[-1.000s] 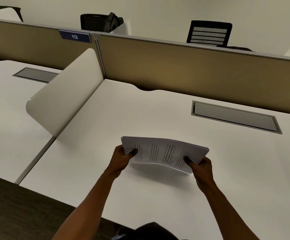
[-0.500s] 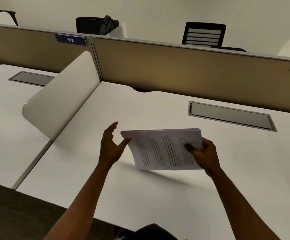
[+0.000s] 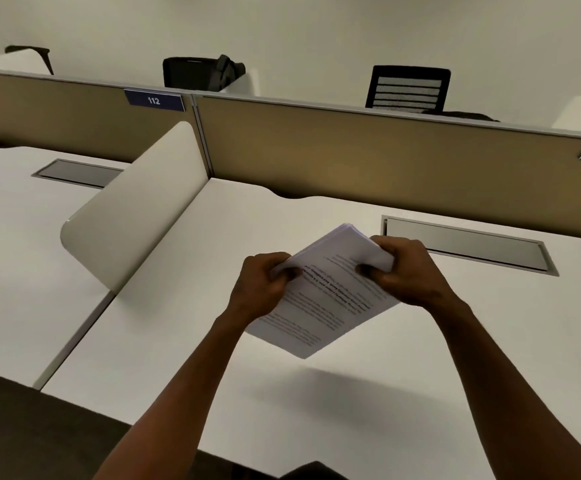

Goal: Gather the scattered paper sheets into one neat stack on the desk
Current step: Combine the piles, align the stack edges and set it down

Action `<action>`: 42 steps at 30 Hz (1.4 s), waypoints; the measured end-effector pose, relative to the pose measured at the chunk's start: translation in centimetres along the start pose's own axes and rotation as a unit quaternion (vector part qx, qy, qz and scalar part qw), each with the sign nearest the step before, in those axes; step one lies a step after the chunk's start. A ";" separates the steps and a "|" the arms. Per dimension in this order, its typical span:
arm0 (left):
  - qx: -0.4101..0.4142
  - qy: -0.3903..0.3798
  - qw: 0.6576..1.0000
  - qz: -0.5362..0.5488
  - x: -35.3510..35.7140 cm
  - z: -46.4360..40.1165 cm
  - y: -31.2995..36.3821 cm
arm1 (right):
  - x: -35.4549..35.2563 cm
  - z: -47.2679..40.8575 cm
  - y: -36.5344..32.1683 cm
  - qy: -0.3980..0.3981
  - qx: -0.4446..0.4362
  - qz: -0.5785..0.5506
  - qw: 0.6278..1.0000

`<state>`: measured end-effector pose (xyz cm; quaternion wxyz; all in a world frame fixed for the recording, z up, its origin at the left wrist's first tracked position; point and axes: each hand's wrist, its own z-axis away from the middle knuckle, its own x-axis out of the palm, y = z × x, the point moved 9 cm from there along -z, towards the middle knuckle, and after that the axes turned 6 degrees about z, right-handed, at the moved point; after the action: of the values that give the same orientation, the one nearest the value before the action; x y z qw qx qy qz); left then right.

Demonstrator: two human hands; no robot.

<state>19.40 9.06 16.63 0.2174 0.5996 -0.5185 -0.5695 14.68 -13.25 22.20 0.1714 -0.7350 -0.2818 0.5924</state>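
A stack of printed white paper sheets (image 3: pixel 320 306) hangs in the air above the white desk (image 3: pixel 212 375), tilted with one corner pointing down and its shadow on the desk below. My left hand (image 3: pixel 261 282) grips the stack's left edge. My right hand (image 3: pixel 403 268) grips its upper right edge, thumb on the printed face. No loose sheets show on the desk.
A curved white side divider (image 3: pixel 136 216) stands at the desk's left. A tan partition (image 3: pixel 386 161) runs along the back, with a grey cable tray lid (image 3: pixel 465 244) set in the desk before it. A black chair (image 3: pixel 408 88) and bag (image 3: pixel 202 72) sit beyond.
My left hand had let go and opened half a second ago; now it grips the stack again. The stack has turned from roughly level to a diagonal tilt and risen slightly.
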 end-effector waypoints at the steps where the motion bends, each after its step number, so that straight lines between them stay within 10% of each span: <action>1: -0.007 0.019 1.000 0.018 -0.5 0.3 -0.3 | -0.8 0.1 0.1 0.024 -0.008 0.012 1.000; 5: -0.081 0.089 0.977 0.173 -2.5 1.1 -2.7 | -3.4 2.5 5.4 0.173 0.118 -0.111 0.972; 9: -0.117 0.100 0.956 0.248 -2.3 1.8 -4.5 | 3.7 4.2 6.4 -0.020 0.173 -0.405 0.897; 42: -0.235 0.059 0.918 0.314 4.9 7.8 -11.1 | 13.4 9.2 9.8 0.103 0.221 -0.254 0.936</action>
<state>15.51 11.42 2.90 0.5499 0.3702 -0.5175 -0.5411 9.74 -13.41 3.93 0.5025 -0.6396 -0.3013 0.4976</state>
